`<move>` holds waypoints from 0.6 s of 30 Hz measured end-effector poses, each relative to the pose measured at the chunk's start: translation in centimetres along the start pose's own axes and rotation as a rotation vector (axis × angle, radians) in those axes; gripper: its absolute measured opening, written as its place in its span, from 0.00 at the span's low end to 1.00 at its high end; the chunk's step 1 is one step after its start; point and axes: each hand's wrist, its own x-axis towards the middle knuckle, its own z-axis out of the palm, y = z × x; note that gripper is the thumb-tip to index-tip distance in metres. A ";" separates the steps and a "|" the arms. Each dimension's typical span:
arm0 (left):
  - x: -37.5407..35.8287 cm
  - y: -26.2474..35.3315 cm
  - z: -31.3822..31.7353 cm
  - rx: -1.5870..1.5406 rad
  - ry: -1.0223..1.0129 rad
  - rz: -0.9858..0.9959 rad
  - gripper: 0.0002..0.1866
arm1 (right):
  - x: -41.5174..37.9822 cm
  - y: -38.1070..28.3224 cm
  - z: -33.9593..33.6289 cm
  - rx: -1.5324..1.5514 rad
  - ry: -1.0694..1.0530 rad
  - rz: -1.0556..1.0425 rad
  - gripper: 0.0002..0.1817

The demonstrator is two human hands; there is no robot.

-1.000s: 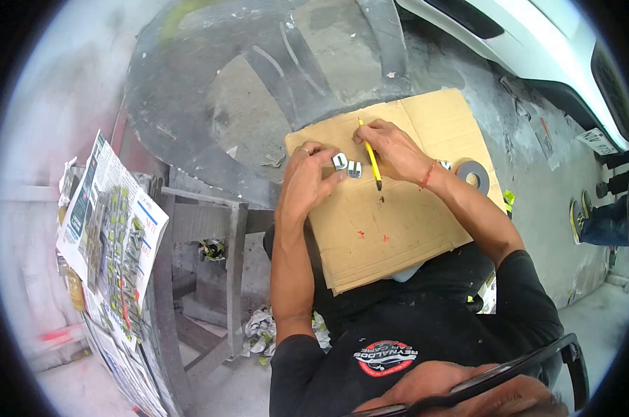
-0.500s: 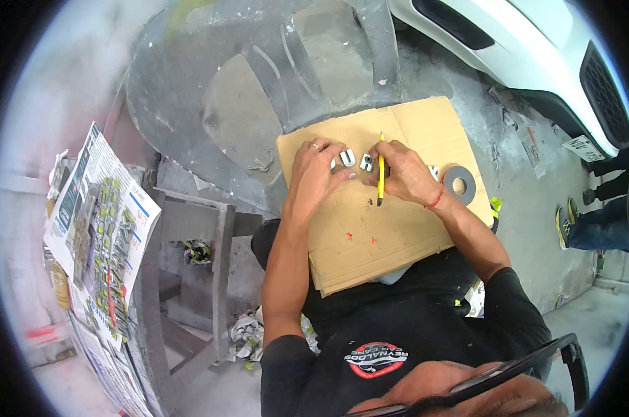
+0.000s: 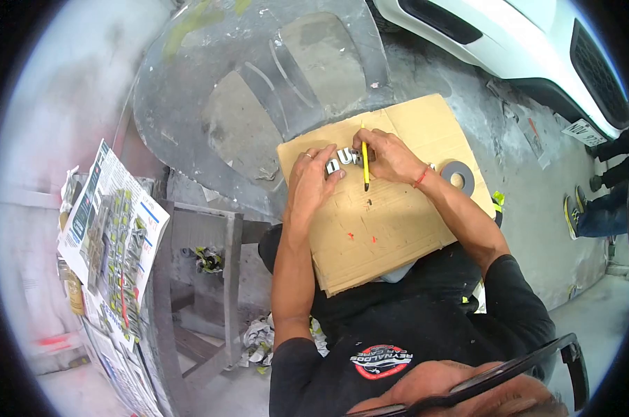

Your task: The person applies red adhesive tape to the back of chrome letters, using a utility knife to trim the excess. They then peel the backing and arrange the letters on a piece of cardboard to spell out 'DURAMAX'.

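On the cardboard sheet (image 3: 398,229) over my lap, several chrome letter emblems sit close together in a row. My left hand (image 3: 309,182) pinches a chrome letter D (image 3: 332,167) between thumb and fingers at the row's left end. Beside it lies a chrome letter U (image 3: 344,156). Another emblem to its right is partly hidden by my right hand (image 3: 392,158). That hand is closed around a slim yellow stick with a dark lower tip (image 3: 366,163), held pen-like and nearly upright across the row.
A roll of grey tape (image 3: 470,179) rests on the cardboard's right side. A grey plastic chair (image 3: 189,90) is ahead. On the left stands a wooden stand with papers (image 3: 148,240) and small parts on top. A white car (image 3: 460,42) and another person's shoes (image 3: 572,214) are at right.
Both hands have come a little closer together around the emblems. The letter D now shows between my left fingers, and my right hand with the yellow stick has shifted left over the row.
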 end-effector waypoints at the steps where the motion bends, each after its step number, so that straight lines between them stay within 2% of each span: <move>1: 0.0 0.2 -0.1 0.011 0.017 -0.003 0.23 | 0.0 0.2 0.0 0.006 0.002 -0.002 0.20; 9: 0.3 -0.4 0.7 0.078 0.073 0.061 0.21 | 0.5 0.8 -0.1 0.052 -0.017 0.040 0.18; 11: 0.3 -0.3 0.8 0.089 0.067 0.062 0.21 | 0.4 0.7 0.0 0.004 0.027 -0.024 0.19; 13: 0.3 0.0 1.1 0.115 0.165 0.094 0.19 | 0.4 1.1 0.1 0.016 0.037 -0.037 0.19; 18: 0.6 0.1 1.4 0.113 0.124 0.067 0.22 | 0.1 1.4 -0.1 0.012 0.030 -0.024 0.20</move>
